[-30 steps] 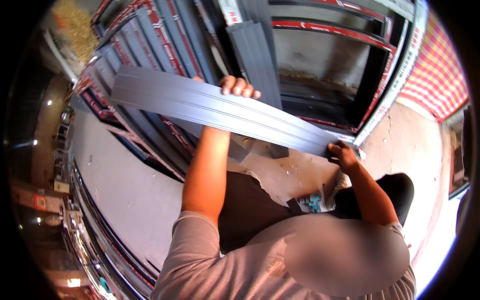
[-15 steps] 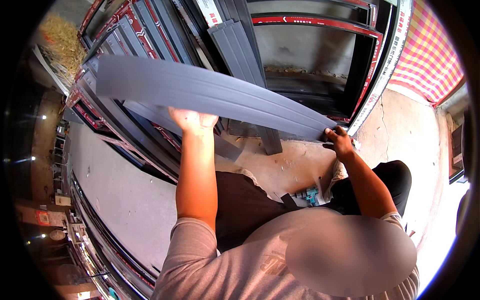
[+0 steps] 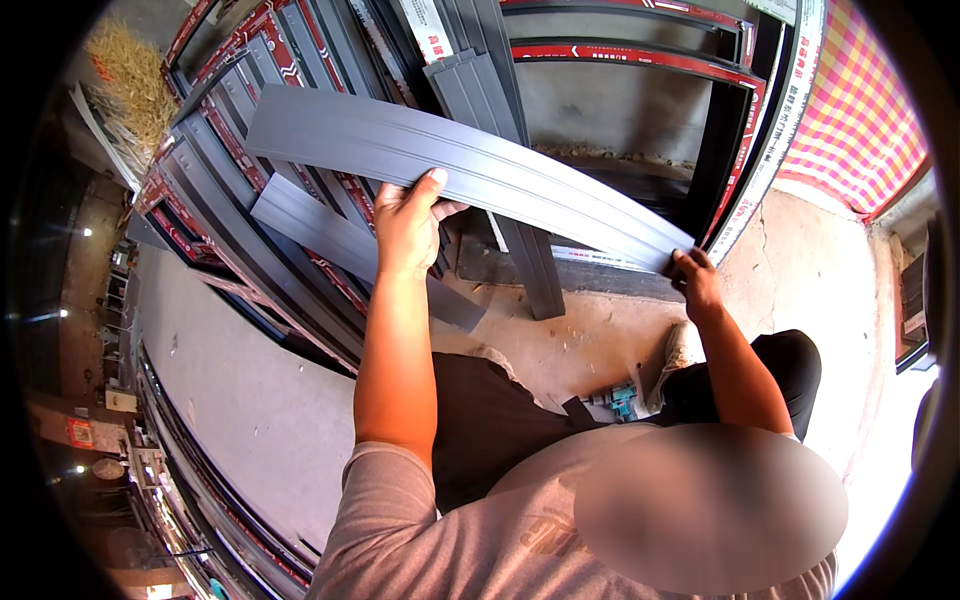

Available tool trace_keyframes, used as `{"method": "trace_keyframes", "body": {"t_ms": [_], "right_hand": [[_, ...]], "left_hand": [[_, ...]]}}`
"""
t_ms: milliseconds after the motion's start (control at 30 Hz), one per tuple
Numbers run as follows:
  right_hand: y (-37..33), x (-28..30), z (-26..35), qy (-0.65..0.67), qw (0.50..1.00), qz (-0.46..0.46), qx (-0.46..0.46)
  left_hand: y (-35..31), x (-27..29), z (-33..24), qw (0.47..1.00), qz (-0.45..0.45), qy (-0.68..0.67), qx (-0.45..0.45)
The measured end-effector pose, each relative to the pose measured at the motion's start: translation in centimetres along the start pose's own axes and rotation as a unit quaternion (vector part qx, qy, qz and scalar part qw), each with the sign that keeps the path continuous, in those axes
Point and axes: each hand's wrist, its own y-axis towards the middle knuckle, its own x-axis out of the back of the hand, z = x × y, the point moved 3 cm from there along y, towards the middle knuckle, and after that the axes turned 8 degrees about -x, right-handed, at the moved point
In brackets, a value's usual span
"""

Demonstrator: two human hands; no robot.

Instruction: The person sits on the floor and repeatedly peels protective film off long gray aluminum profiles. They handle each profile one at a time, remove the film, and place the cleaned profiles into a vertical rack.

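Across the middle of the frame, a long grey panel (image 3: 480,165) is slanting from upper left down to centre right, raised off the floor. The left hand (image 3: 410,225) is grasping its lower edge left of centre, thumb pressing on the ribbed face and fingers curling behind. The right hand (image 3: 697,278) is clasping the lower right end, fingers closing around the corner.

The panel is probably staying light and fairly stiff along its ribs, though flexing or twisting somewhat over its length; its smooth face is likely offering little grip and scratching easily. Holding by the long edges, hands well apart, is suiting it best, minding possibly sharp cut ends.

Beyond, a teal power drill (image 3: 618,400) is lying at lower centre. A second grey strip (image 3: 315,228) is sloping behind the left forearm. Farther off, red-taped frames (image 3: 295,65) are standing at upper left, and a checked cloth (image 3: 855,110) is hanging at upper right.
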Motion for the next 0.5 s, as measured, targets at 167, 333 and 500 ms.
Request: {"method": "trace_keyframes", "body": {"t_ms": [167,333,500], "right_hand": [[3.9,3.5,2.9,0.347,0.937,0.04,0.006],[-0.4,0.9,7.0,0.479,0.877,0.035,0.016],[0.2,0.8,7.3,0.561,0.828,0.022,0.01]], "left_hand": [[-0.2,-1.0,0.2,0.993,0.027,-0.116,0.012],[-1.3,-2.9,0.1,0.988,0.057,-0.143,0.001],[-1.9,-4.1,0.7,0.978,0.114,-0.172,-0.029]]}}
